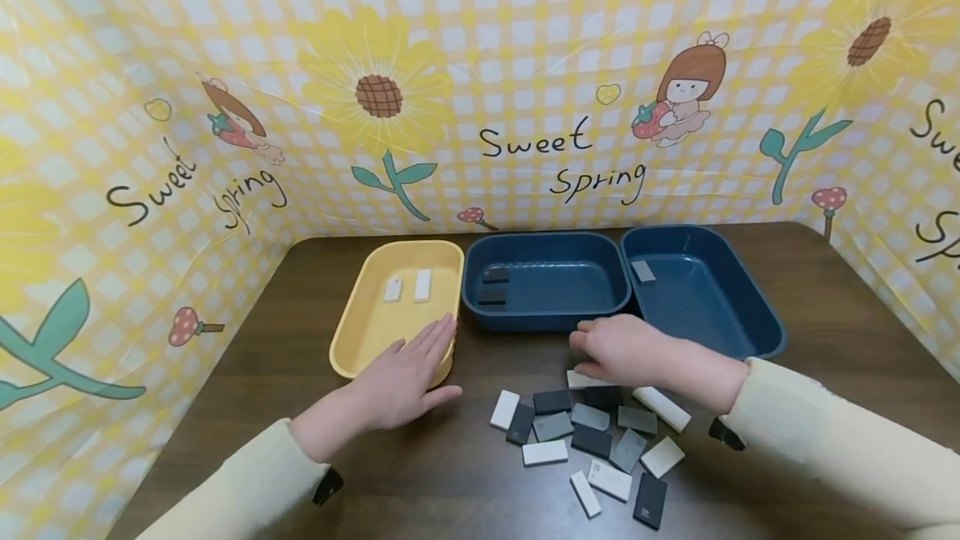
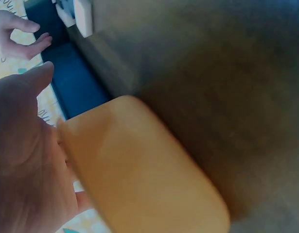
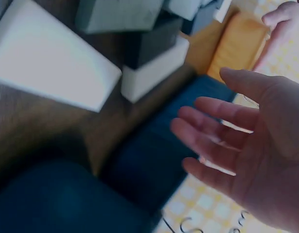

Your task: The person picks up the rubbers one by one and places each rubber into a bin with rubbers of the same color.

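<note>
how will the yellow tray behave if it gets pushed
The yellow tray is probably stiff, showing no sag; it should slide rather than tip, being wide and low. The pale blocks inside may shift, with bare space around them.

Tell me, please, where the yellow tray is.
In the head view, the yellow tray stands leftmost, beside the middle blue tray, partly behind the left hand.
</note>
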{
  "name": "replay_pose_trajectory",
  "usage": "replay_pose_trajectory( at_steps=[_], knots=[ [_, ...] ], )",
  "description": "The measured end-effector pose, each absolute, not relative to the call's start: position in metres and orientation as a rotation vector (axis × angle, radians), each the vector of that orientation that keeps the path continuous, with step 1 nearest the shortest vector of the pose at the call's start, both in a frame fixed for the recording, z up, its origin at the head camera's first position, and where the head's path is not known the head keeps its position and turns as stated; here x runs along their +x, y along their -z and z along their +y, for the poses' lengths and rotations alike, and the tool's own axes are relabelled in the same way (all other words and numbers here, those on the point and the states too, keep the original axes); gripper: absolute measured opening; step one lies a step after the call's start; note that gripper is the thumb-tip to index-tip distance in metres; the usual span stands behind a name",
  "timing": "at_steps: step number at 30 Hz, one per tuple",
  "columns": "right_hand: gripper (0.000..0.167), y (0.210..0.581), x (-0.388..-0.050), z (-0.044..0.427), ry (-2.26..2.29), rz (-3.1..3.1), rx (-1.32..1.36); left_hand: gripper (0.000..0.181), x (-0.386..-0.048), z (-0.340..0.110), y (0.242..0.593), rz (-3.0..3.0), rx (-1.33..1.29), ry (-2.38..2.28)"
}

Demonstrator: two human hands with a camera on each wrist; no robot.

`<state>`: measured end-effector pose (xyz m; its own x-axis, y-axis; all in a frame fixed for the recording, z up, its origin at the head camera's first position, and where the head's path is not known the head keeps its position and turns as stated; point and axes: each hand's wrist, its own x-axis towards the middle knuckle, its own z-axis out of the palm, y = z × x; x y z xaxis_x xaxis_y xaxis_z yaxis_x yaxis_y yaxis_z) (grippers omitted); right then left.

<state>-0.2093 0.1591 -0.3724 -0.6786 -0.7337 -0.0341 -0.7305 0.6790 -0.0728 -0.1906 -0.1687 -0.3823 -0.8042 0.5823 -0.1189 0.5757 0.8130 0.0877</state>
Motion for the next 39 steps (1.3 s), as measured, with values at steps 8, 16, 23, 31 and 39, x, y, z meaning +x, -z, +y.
replay_pose_trajectory(
  at_steps=[8, 16, 23, 31, 39],
  knots=[
    [0.016, 0.385, -0.211, 0.148, 0.022, 2.747, -1.052, 0.089, -0.189, -0.17, 0.391, 2.887, 0.942, -0.099],
    [0.01, 0.389, -0.213, 0.144, 0.045, 2.731, -1.025, 0.087, -0.189, -0.172, 0.39, 2.886, 0.916, -0.119],
    [0.012, 0.392, -0.211, 0.142, 0.054, 2.726, -1.049, 0.086, -0.189, -0.172, 0.392, 2.882, 0.941, -0.139],
    [0.012, 0.392, -0.21, 0.141, 0.05, 2.737, -1.063, 0.088, -0.191, -0.172, 0.395, 2.891, 0.945, -0.137],
    [0.01, 0.39, -0.211, 0.138, 0.03, 2.768, -1.009, 0.089, -0.19, -0.173, 0.397, 2.91, 0.967, -0.167]
  ],
)
